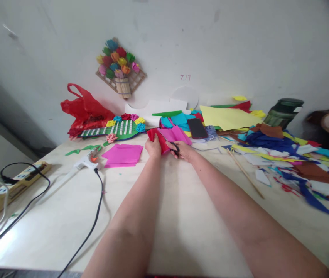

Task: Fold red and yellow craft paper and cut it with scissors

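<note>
My left hand [153,147] is closed on a piece of red paper [164,146], holding it up above the table. In my right hand [184,151] is a pair of scissors [175,149] with black handles, its fingers wrapped round them. The blades point up and left, across the red paper; whether they are parted I cannot tell. Pink paper [178,133] lies just behind the hands. Left of my left hand rests a stack of pink paper squares [124,155].
A white glue gun [88,160] with a black cord lies at left, near a power strip [22,181]. Behind are a red plastic bag [86,106], a flower-trimmed panel [120,129] and a phone [197,128]. Coloured scraps [268,143], a wooden stick [245,173] and a green bottle [282,113] occupy the right.
</note>
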The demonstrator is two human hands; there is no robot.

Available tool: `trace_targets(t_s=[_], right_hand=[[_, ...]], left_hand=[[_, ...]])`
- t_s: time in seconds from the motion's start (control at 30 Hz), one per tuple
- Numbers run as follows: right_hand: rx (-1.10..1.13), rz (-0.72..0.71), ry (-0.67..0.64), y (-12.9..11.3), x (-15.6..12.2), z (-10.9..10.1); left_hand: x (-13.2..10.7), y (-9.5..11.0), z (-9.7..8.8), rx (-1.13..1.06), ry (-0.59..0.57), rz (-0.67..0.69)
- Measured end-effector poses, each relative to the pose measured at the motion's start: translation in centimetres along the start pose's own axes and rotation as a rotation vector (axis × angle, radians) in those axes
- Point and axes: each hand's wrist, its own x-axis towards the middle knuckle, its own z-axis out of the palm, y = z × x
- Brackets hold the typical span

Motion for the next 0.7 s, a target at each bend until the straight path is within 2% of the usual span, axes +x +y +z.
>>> trace_targets(t_s=[0.53,0.7], right_hand=[[-0.016,-0.032,0.04,0.65,0.53,0.3],[-0.027,-0.02,0.01,0.33,0.29,0.2]], left_hand=[[0.24,-0.23,0.13,0.018,0.009,0.013],[0.13,-0.11,0.13,0.011,0.005,0.003]])
